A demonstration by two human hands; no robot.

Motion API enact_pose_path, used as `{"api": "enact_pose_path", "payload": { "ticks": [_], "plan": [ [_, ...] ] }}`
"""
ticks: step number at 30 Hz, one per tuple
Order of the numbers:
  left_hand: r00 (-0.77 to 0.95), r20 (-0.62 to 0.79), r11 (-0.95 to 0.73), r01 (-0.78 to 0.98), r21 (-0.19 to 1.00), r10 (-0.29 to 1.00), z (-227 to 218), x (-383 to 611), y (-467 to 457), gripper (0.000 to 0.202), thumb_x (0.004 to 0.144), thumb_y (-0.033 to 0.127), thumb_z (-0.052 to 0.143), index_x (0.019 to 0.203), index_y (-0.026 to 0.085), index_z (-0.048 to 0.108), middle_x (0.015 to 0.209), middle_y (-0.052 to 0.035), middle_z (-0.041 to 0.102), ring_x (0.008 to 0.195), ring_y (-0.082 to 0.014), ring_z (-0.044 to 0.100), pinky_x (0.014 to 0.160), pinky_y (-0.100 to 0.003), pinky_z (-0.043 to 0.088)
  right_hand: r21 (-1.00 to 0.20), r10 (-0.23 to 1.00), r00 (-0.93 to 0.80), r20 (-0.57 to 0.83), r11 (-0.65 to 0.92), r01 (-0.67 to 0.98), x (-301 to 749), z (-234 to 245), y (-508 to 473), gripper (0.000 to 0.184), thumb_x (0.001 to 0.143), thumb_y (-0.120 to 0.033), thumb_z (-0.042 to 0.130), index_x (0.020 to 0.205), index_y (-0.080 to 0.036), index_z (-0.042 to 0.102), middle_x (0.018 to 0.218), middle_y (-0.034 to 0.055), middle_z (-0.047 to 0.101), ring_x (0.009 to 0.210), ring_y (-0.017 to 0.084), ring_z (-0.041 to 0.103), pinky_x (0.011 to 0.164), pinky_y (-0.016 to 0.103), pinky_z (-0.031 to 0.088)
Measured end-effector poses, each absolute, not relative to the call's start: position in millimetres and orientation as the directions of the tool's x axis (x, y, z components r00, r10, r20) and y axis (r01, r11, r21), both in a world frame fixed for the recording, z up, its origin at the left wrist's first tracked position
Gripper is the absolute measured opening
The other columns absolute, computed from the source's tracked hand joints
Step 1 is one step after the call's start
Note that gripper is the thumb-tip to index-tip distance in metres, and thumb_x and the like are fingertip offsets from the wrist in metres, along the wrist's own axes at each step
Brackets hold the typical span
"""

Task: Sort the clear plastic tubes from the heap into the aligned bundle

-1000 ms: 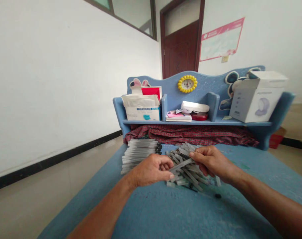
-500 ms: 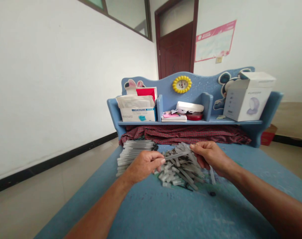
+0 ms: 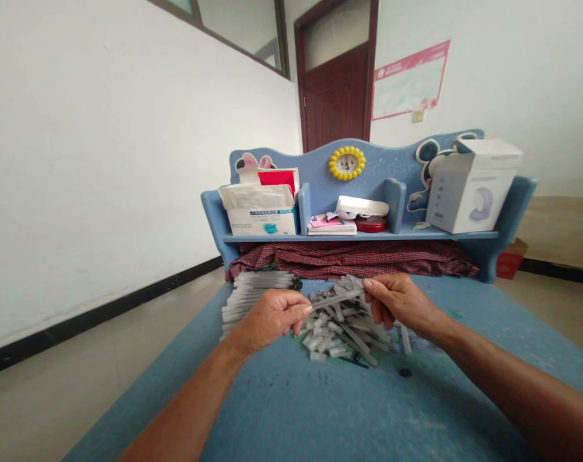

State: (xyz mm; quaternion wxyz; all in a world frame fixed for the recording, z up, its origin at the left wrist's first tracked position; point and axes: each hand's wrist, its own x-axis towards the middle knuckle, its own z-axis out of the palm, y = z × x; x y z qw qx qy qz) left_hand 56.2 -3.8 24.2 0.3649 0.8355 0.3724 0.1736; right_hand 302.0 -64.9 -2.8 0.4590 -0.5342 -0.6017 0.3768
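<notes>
Both bare hands meet over a blue table, each pinching one end of the same slim, translucent tube. Thumb and fingers of the left hand [image 3: 274, 319] press on the left end of the tube [image 3: 337, 299]; the right hand [image 3: 401, 300], thumb uppermost, nips the other end, its remaining fingers curled beneath. The tube slants between them, its right end nearer the table's far edge. From where I stand, it is held above a loose heap of pale, see-through pieces [image 3: 346, 333], short and long, jumbled toward the middle of the table's far edge. Behind the left hand, near the far left corner of the table [image 3: 291, 410], similar tubes lie side by side in a neat row [image 3: 253, 287], dark tips pointing right. One pale strip [image 3: 405, 340] and a small black piece [image 3: 405, 372] lie apart from the heap, on its right-hand side. Along the far edge, a red checked cloth [image 3: 349, 258] is bunched beneath a blue shelf [image 3: 281, 238]. On that shelf are a mask box [image 3: 257, 219] at the left and a tall white box [image 3: 474, 189] at the right.
</notes>
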Motion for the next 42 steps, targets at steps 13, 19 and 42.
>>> {"api": "enact_pose_path", "payload": {
  "ticks": [13, 19, 42],
  "plan": [
    [0.681, 0.037, -0.465, 0.458, 0.758, 0.732, 20, 56, -2, 0.025, 0.083, 0.032, 0.047, 0.074, 0.014, 0.062, 0.055, 0.0045, 0.052, 0.049, -0.0067, 0.041, 0.049, -0.017, 0.033, -0.941, 0.992, -0.052, 0.113, 0.124, 0.315, 305, -3, -66, 0.040, 0.083, -0.055, 0.047, 0.068, -0.017, 0.051, 0.041, -0.0039, 0.054, 0.030, 0.006, 0.041, 0.033, 0.017, 0.028],
    [0.687, 0.049, -0.471, 0.442, 0.763, 0.725, 19, 56, -1, 0.025, 0.083, 0.031, 0.046, 0.073, 0.013, 0.061, 0.055, 0.0039, 0.052, 0.048, -0.0077, 0.041, 0.048, -0.019, 0.032, -0.943, 0.989, -0.086, 0.124, 0.144, 0.299, 304, -2, -66, 0.038, 0.083, -0.055, 0.048, 0.080, -0.017, 0.052, 0.045, -0.0039, 0.058, 0.032, 0.007, 0.044, 0.035, 0.018, 0.032],
    [0.694, 0.012, -0.410, 0.411, 0.814, 0.720, 18, 54, 0, 0.028, 0.078, 0.041, 0.054, 0.066, 0.017, 0.061, 0.051, 0.0023, 0.053, 0.046, -0.0110, 0.041, 0.048, -0.023, 0.031, -0.977, 0.981, -0.175, 0.087, 0.119, 0.179, 313, -8, -62, 0.031, 0.076, -0.045, 0.063, 0.076, -0.016, 0.053, 0.054, 0.0000, 0.065, 0.037, 0.008, 0.053, 0.037, 0.019, 0.034]
  ]
}}
